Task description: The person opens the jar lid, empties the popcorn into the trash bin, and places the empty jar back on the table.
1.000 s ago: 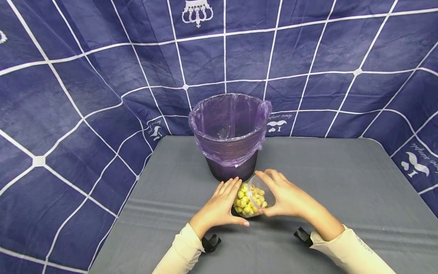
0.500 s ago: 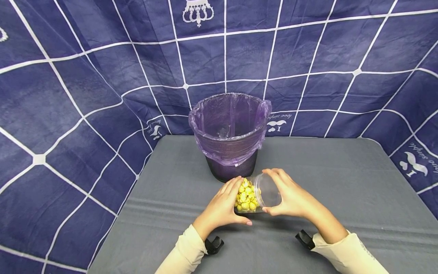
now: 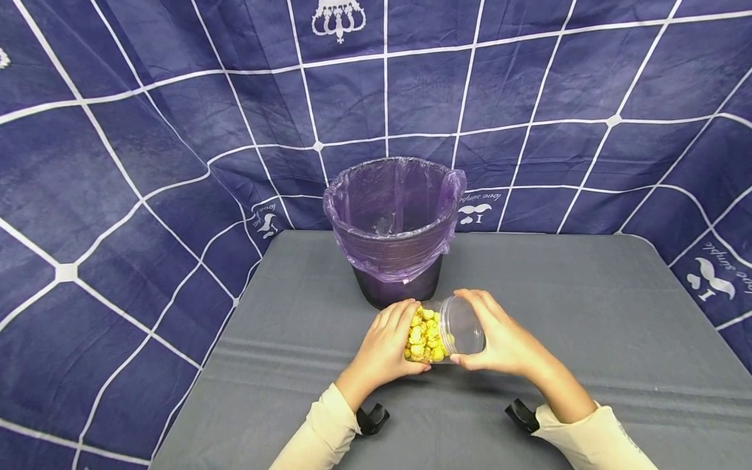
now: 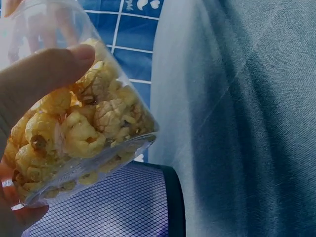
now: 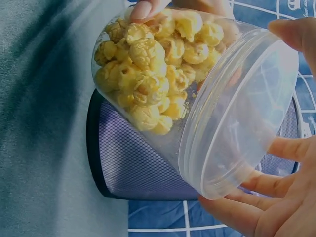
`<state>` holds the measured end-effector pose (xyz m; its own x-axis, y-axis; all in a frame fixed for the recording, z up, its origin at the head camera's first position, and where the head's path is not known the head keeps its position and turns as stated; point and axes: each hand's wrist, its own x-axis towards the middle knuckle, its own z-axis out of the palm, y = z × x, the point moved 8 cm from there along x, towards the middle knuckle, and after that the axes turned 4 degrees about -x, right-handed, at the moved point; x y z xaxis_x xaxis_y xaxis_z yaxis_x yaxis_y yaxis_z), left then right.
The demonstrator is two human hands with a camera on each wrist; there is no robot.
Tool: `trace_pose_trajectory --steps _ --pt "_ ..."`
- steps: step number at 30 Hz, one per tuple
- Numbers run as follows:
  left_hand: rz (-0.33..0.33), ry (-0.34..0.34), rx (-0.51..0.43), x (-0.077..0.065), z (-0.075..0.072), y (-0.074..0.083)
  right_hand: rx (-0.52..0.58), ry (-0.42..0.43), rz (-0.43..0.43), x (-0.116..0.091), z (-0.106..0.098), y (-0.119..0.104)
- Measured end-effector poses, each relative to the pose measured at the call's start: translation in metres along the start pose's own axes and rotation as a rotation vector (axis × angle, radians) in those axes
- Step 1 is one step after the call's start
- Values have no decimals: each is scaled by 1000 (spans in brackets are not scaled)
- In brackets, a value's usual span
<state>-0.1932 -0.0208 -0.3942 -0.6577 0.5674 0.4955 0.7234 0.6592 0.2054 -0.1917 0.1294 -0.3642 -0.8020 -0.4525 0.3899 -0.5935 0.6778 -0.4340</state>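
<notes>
popcorn jar (image 3: 431,334) partly behind hands (image 3: 379,347)

Blue cloth (image 3: 429,91), crossed by white lines (image 3: 386,85) and printed with a crown (image 3: 339,19) and moustaches (image 3: 715,277), walls in the back and both sides of a grey surface (image 3: 576,300), probably a table.

Grey table (image 3: 587,313) — cloth-like top, far right corner rounded, shallow creases running crosswise from left edge toward right edge. Directly on table, upright — black mesh bin (image 3: 376,287), purple-lined, near far edge, left of that edge's middle, hiding part of it.
</notes>
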Motion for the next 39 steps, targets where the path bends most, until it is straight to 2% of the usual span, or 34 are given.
trace_pose_trajectory --steps 6,11,16,26,30,34,39 --pt "55 -1 44 0 -3 -1 4 11 -37 -2 4 -2" --pt "63 -13 66 0 -6 -2 19 35 -84 -4 7 -1" --pt "61 -32 81 1 -9 -2 36 37 -91 -6 10 1" --pt "67 -87 49 -1 -6 -4 5 -6 -135 -7 17 -5" --pt "68 -89 38 -1 -6 -4 -8 -9 -155 -9 15 -6" --pt "55 -74 13 -1 -7 -6 25 -55 -117 -8 15 -5" --pt "43 -52 -3 -2 -6 -7 112 -124 66 -10 18 3"
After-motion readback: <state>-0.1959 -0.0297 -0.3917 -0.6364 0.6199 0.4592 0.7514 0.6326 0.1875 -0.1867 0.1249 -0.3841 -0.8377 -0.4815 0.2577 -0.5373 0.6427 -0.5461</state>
